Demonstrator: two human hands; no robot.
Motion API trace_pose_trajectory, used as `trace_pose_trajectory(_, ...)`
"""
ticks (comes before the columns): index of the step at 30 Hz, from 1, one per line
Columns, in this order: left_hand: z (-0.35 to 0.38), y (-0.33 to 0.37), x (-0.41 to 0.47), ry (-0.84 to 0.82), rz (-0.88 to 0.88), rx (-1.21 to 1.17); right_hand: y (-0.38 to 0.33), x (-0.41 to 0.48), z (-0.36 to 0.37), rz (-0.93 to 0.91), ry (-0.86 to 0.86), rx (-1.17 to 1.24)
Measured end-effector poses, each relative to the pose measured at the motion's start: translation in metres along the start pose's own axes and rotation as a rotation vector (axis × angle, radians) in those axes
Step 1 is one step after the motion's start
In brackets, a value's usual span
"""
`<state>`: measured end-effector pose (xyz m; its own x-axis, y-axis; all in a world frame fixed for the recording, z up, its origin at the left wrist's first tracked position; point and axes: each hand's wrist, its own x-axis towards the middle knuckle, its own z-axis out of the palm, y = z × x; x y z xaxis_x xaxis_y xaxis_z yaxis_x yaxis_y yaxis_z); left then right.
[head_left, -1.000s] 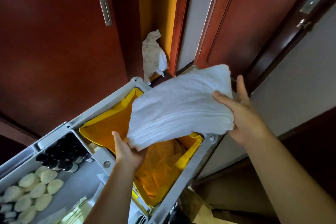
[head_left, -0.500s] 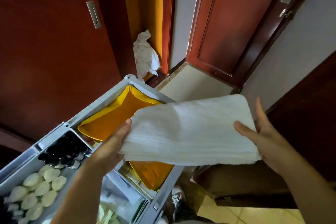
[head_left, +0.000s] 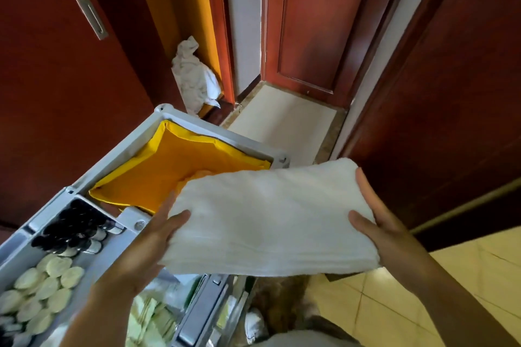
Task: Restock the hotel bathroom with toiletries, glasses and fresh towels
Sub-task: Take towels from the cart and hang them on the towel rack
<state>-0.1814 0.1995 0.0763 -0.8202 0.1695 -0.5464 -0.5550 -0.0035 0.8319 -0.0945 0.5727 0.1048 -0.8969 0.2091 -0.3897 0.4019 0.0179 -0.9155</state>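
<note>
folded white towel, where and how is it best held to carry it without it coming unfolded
Best gripped at its two short ends, one hand from each side, as now: the left hand and right hand each have fingers under and thumb on top of the folded white towel. It is a wide, flat, soft stack that sags, so support from below at both ends likely keeps the layers together.
</note>
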Motion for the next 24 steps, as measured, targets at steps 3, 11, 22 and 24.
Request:
trace_pose_trajectory(3, 0.008, -0.005, -0.017, 0.026, 0.08, -0.011, 0.011, -0.014, -0.01, 0.005, 0.027, 0.068)
trace_pose_trajectory(11, 0.082, -0.017, -0.043, 0.012, 0.351, 0.126, 0.043, -0.052, -0.076, 0.018, 0.111, 0.226)
trace_pose_trajectory(22, 0.253, -0.089, -0.1, -0.024, 0.377, 0.35, 0.119, -0.155, -0.235, 0.06, 0.178, 0.359)
trace_pose_trajectory(24, 0.281, -0.099, -0.11, -0.087, 0.332, 0.388, 0.138, -0.173, -0.259, 0.087, 0.241, 0.419)
